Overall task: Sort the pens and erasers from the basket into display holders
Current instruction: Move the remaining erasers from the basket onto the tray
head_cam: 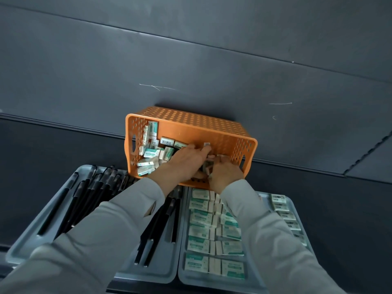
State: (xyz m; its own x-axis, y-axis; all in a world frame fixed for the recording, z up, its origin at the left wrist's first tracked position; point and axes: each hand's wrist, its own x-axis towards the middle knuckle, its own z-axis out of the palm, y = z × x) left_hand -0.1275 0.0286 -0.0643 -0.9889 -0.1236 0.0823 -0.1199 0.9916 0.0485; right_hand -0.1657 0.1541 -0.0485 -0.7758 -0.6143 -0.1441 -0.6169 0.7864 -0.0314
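Note:
An orange perforated basket (214, 128) stands on the dark surface beyond two grey trays and holds several green-and-white wrapped erasers (151, 153). Both my hands are inside it. My left hand (186, 161) lies flat over the pile, its straight fingers reaching a barcoded eraser (206, 144) by the far wall. My right hand (226, 174) is curled around a few erasers (206, 167) at the basket's near right side. The left tray (27, 247) carries several black pens (84, 198). The right tray (182, 274) holds rows of erasers (200, 218). My sleeves hide parts of both trays.
The basket sits against a raised dark ledge (63, 126), with a wide dark panel (191, 60) behind it. A further column of erasers (280, 203) lies along the right tray's right side. The trays touch each other and the basket's near wall.

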